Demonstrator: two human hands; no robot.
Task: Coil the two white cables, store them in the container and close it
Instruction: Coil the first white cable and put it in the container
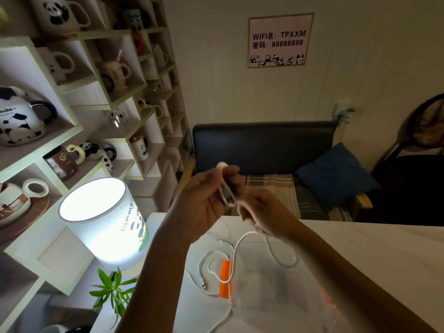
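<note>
— Where is the cable?
— My left hand [204, 200] is pinching its loops [227, 195]; my right hand [262, 212] is gripping the strand at three o'clock.
— And the container [276, 292]?
— Sitting at six o'clock, table [384, 248] clear rightward.

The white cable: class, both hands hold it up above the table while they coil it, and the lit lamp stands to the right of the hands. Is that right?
Not quite. The head view shows the lit lamp to the left of the hands, not the right. The rest holds: the left hand and right hand hold the white cable up above the table while they coil it.
</note>
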